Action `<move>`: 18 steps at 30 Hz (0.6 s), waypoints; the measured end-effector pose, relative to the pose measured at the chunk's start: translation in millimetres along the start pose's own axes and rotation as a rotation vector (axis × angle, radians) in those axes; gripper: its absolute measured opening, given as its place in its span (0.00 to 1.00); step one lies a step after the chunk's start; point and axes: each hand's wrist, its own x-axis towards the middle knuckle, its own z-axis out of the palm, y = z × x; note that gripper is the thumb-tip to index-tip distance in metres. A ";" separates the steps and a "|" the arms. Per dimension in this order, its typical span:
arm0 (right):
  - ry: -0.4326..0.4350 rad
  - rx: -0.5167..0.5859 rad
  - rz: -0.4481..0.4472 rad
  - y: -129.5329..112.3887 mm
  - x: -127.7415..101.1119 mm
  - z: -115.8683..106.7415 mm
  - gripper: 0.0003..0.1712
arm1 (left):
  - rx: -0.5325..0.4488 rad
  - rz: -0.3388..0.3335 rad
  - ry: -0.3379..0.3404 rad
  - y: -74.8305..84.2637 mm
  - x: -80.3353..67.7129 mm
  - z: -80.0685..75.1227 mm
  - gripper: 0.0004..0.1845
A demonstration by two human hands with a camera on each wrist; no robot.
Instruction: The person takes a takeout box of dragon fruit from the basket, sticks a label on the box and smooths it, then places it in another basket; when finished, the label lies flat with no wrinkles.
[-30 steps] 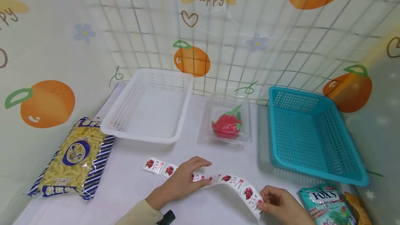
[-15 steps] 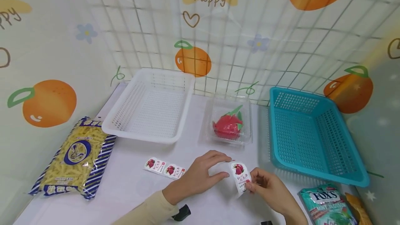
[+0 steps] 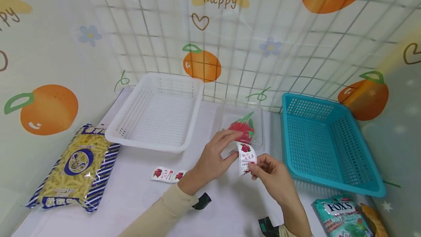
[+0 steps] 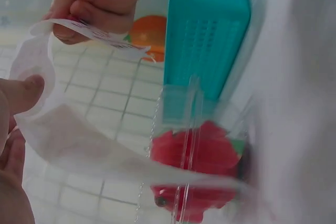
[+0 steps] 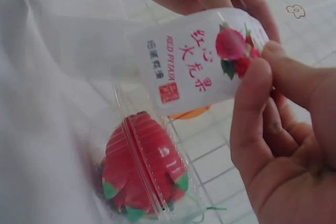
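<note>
A strip of white stickers (image 3: pixel 246 156) printed with red pitaya pictures is folded over between my hands. My left hand (image 3: pixel 212 158) pinches it, the thumb (image 4: pixel 29 90) on its white side in the left wrist view. My right hand (image 3: pixel 274 176) holds the strip's near end between thumb and fingers; the right wrist view shows a label (image 5: pixel 199 59) reading "RED PITAYA" there. Just behind the left hand stands a clear plastic box (image 3: pixel 260 120) with a red pitaya (image 5: pixel 142 166) inside. The left hand partly hides the box. More stickers (image 3: pixel 164 174) show on the table beyond the left wrist.
A white basket (image 3: pixel 151 143) stands at the back left and a teal basket (image 3: pixel 332 149) on the right. A bag of pasta (image 3: pixel 77 165) lies at the left. At the front right are a green FOX'S candy bag (image 3: pixel 340 215) and an orange-brown packet (image 3: pixel 375 218).
Both hands have moved towards the box, the left one right and forward, the right one left and forward. The stretched strip has been brought together and folded between them.
</note>
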 end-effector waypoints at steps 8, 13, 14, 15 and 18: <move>0.050 0.040 0.015 -11.6 7.9 6.4 0.14 | -0.028 0.140 -0.016 -10.7 11.0 1.2 0.21; 0.088 0.099 0.007 -19.1 12.2 9.3 0.12 | -0.033 0.149 -0.022 -11.4 15.0 5.6 0.16; 0.101 0.111 0.012 -20.7 12.8 10.0 0.12 | -0.028 0.143 -0.021 -10.9 15.6 6.1 0.16; 0.114 0.125 0.019 -22.3 13.4 10.8 0.12 | -0.028 0.132 -0.022 -10.5 16.1 6.4 0.16; 0.152 0.157 0.034 -26.3 15.4 13.1 0.13 | -0.041 0.084 -0.031 -9.3 17.6 6.3 0.16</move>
